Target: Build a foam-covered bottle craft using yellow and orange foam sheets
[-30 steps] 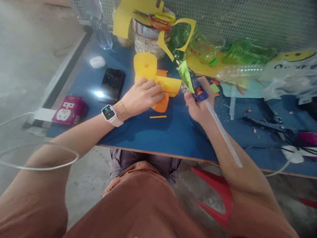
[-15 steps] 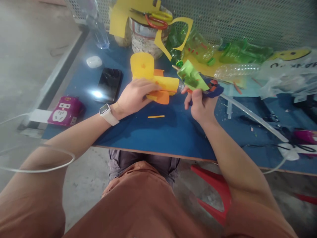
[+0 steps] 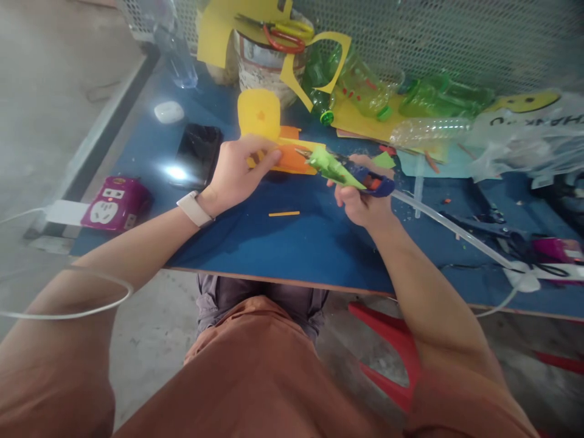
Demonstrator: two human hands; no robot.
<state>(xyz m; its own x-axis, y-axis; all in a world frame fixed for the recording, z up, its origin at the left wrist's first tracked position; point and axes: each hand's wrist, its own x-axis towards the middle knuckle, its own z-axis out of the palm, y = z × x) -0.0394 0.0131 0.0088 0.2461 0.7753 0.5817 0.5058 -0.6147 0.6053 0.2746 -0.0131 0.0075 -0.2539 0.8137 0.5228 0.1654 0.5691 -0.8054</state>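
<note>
My left hand (image 3: 241,173) has its thumb and fingers closed on a yellow and orange paper craft (image 3: 260,115). The craft has a rounded yellow flap standing up and an orange part below, and my fingers hide some of it. In my right hand (image 3: 360,198) is what looks like a blue hot glue gun (image 3: 378,182), with a light green sheet (image 3: 335,167) around its front. Its tip lies over the craft's right part; whether they touch I cannot tell. A long clear glue stick (image 3: 451,225) runs out from its back end.
A thin orange strip (image 3: 283,213) lies near me on the blue table (image 3: 274,249). Leftward are a black phone (image 3: 196,157), a white case (image 3: 168,112) and a purple socket block (image 3: 114,204). Behind stand a tub (image 3: 264,70) with scissors (image 3: 283,36) on top, and green bottles (image 3: 447,97).
My right hand has brought the glue gun left and tilted it, so its tip is now over the paper craft. My left hand has turned the craft slightly and still holds it.
</note>
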